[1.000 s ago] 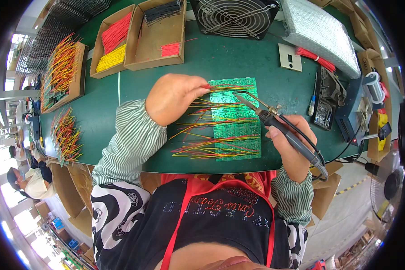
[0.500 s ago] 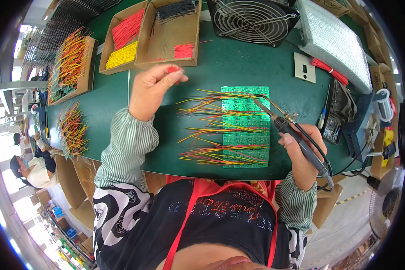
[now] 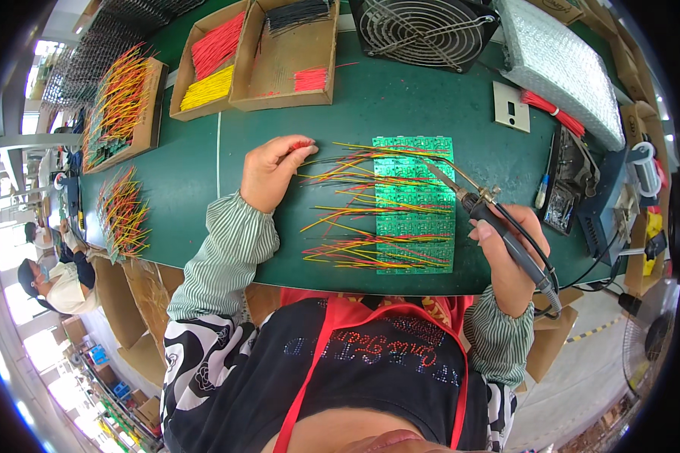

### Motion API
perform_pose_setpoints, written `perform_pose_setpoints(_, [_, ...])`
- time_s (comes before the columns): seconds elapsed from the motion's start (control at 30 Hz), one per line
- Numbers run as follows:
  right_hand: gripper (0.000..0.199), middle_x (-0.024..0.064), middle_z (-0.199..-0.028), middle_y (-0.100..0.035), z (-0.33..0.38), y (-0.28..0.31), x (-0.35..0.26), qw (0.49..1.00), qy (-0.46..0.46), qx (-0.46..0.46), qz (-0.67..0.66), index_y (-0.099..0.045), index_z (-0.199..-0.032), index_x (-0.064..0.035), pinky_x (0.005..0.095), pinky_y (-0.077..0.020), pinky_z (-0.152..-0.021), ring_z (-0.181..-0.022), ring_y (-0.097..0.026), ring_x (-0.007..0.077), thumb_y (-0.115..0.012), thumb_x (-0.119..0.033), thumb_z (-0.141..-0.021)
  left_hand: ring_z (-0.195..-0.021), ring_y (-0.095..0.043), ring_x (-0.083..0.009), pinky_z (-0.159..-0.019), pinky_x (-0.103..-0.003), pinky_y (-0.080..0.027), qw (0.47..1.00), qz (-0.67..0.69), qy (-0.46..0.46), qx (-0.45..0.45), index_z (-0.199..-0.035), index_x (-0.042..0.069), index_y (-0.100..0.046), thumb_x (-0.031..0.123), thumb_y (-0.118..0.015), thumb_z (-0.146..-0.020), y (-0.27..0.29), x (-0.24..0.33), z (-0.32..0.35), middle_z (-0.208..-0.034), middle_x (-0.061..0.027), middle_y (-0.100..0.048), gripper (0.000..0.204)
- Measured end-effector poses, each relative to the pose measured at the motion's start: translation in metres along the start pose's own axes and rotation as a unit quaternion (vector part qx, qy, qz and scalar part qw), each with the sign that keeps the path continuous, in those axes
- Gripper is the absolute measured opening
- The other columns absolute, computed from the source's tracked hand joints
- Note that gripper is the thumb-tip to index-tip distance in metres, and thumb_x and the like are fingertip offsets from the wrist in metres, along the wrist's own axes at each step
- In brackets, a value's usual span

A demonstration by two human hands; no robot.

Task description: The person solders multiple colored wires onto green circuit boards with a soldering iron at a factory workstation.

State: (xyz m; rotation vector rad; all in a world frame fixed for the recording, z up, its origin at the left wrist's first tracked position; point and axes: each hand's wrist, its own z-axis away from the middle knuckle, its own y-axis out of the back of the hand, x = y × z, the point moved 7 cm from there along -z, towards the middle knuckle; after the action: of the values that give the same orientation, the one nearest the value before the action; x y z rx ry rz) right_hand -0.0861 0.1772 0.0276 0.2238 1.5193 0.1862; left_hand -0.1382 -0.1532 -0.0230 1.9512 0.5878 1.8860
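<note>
Desk fan (image 3: 423, 30), cardboard wire trays (image 3: 257, 57)

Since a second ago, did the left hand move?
Yes. The left hand slid off the green circuit board, leftward toward the cardboard trays, and now pinches a red wire.

Head camera, looking down
One close fisheye view from above the desk (image 3: 431, 98), edges bending toward the rim.

Fan (image 3: 423, 30): top cut off by the picture's edge.
Bubble wrap (image 3: 559, 64): upper part cut off.
Circuit board (image 3: 415, 204): tiny parts too small to tell.
Soldering iron (image 3: 506, 238): handle partly hidden inside right hand (image 3: 510, 257).
</note>
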Motion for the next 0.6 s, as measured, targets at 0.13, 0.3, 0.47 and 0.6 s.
perform_pose_setpoints(0.13, [0.021,0.0152,-0.082,-0.065,0.003,0.002,-0.002,1.000,0.007,0.000,-0.008,-0.054,-0.097,0.0065,0.0258,-0.0511,-0.067,-0.071,-0.063,0.0156,-0.062,-0.001,-0.079,-0.078,-0.064,-0.0184,-0.070,-0.025,-0.049,0.999,-0.033,-0.040,0.000,-0.095,0.001,-0.064,0.010,-0.062,-0.083,0.000,0.000,-0.001,-0.087,-0.0101,-0.066,0.015])
perform_pose_setpoints(0.3, [0.020,0.0028,-0.074,-0.062,0.006,0.004,0.000,0.998,0.003,0.039,-0.047,-0.060,-0.093,0.0016,0.0196,-0.0433,-0.058,-0.064,-0.053,0.0050,-0.069,-0.004,-0.075,-0.082,-0.067,-0.0187,-0.074,-0.026,-0.050,1.000,-0.017,-0.003,0.003,-0.105,0.002,-0.060,0.011,-0.061,-0.084,-0.003,0.003,-0.002,-0.087,-0.0117,-0.068,0.023])
perform_pose_setpoints(0.47, [0.020,0.0148,-0.080,-0.065,0.006,0.003,-0.002,1.000,0.000,0.008,-0.021,-0.055,-0.096,0.0063,0.0255,-0.0511,-0.068,-0.071,-0.063,0.0154,-0.062,-0.002,-0.079,-0.079,-0.066,-0.0158,-0.073,-0.025,-0.050,0.999,0.027,-0.006,-0.025,-0.099,0.001,-0.063,0.012,-0.062,-0.084,-0.004,-0.007,-0.007,-0.084,-0.0102,-0.069,0.019])
perform_pose_setpoints(0.6, [0.021,0.0151,-0.080,-0.065,0.007,0.003,-0.005,1.000,0.014,0.004,-0.001,-0.055,-0.096,0.0061,0.0250,-0.0508,-0.067,-0.071,-0.063,0.0155,-0.062,-0.002,-0.078,-0.077,-0.064,-0.0150,-0.072,-0.024,-0.049,0.998,0.013,0.017,-0.060,-0.093,0.002,-0.067,0.012,-0.064,-0.082,0.003,-0.002,-0.013,-0.083,-0.0088,-0.068,0.016])
